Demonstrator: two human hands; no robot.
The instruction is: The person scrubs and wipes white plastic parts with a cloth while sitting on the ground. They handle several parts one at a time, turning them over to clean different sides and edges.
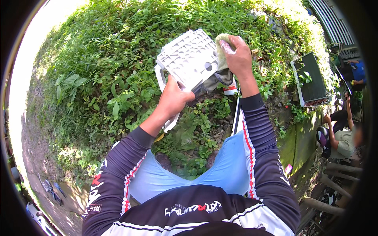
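A white plastic panel (187, 57) with a ribbed grid face and a round hole is held up over the greenery. My left hand (173, 98) is closed on its lower edge, thumb across the near side. A pale green cloth (221, 53) is bunched in my right hand (239, 59), beside the panel's right edge. White smears show on the fingers of that hand. Greyish-black fabric (214, 80) hangs below the panel's right corner; whether it is part of the cloth I cannot tell. Just beneath my right wrist is a white and red container (230, 89), partly hidden.
Leafy plants (114, 78) cover the ground ahead. A thin white pole (237, 116) stands by my right knee. On the right are a dark finned panel (311, 78), a seated person (341, 143) and another in blue (357, 72). Tools (51, 188) lie far left.
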